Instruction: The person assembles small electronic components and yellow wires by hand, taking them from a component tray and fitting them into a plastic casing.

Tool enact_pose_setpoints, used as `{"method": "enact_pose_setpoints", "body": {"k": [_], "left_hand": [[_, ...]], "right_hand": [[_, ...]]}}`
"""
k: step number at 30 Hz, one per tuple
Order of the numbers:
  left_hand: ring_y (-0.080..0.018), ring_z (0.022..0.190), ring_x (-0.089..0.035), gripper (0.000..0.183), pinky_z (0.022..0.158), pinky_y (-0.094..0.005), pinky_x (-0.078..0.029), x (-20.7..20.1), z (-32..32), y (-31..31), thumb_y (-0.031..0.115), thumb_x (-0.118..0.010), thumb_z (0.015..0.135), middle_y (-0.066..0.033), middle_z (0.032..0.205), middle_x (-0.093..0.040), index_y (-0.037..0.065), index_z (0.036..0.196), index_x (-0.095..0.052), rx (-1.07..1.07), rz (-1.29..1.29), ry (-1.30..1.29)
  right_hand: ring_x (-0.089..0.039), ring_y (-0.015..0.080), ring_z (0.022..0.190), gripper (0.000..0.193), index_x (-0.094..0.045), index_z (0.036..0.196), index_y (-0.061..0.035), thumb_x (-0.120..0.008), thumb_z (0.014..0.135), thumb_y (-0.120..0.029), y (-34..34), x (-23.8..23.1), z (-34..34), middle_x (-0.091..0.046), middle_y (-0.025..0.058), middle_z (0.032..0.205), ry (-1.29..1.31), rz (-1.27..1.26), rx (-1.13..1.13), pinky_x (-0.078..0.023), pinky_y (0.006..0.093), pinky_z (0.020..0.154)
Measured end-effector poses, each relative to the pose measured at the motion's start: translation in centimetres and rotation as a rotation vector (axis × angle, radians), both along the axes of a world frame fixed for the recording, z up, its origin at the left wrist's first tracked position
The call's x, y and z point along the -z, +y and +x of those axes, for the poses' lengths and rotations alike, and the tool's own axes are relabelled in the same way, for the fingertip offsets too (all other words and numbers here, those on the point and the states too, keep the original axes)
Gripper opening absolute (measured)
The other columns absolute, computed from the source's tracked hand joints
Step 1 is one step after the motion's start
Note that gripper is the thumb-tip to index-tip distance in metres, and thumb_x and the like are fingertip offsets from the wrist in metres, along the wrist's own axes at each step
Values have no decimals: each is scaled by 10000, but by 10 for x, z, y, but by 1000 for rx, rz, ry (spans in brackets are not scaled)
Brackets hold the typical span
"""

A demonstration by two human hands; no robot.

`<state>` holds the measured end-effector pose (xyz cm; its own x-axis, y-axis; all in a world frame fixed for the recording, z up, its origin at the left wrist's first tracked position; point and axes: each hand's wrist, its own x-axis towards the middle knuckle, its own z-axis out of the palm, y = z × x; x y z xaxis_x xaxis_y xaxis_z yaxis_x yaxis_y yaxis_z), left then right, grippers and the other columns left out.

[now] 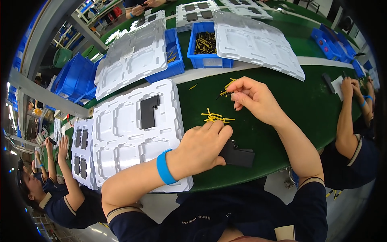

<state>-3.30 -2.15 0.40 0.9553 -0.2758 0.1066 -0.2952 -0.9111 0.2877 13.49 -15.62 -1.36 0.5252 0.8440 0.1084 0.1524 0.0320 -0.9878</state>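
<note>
1. As I look down through the head camera, I see the right hand [258,101] closed in a pinch, thumb against index finger; I cannot tell whether anything thin sits between them.
2. Just beside those fingertips lie slim yellow strips [230,83], some with dark ends.
3. The left hand [201,147] is bent at the knuckles, palm down; its grip is hidden from me. A smooth blue band [164,167] circles its wrist.
4. By its thumb I find a flat, matte black part [238,155], partly covered, on the green tabletop [282,151].
5. Just beyond its knuckles, a loose pile of narrow yellow strips [213,117] lies crisscrossed.
6. To the left, a glossy white moulded tray [174,105] cradles one stepped black piece [149,113] in an upper recess.
7. Farther out, I see a blue plastic bin [211,63] of tangled yellow-and-black pieces, beside a pale, tilted moulded sheet [258,44].
</note>
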Motion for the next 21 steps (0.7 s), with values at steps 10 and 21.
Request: {"method": "enact_pose_setpoints", "body": {"k": [10, 21], "left_hand": [[-106, 682, -566, 154, 620, -286, -475, 6, 24, 16, 86, -641, 851, -55, 739, -581, -1, 917, -534, -405, -1038, 247], [-174, 704, -614, 131, 642, -302, -482, 4, 25, 17, 62, -578, 888, -118, 789, -636, -23, 941, -493, -414, -906, 121]], "right_hand": [[-603, 95, 697, 122, -608, 969, 28, -624, 864, -32, -3, -8, -6, -620, 54, 807, 227, 58, 40, -531, 241, 646], [-597, 91, 692, 97, -649, 947, 38, -606, 864, 12, 3, -9, -29, -533, 35, 898, 87, 29, 87, -525, 228, 642]]}}
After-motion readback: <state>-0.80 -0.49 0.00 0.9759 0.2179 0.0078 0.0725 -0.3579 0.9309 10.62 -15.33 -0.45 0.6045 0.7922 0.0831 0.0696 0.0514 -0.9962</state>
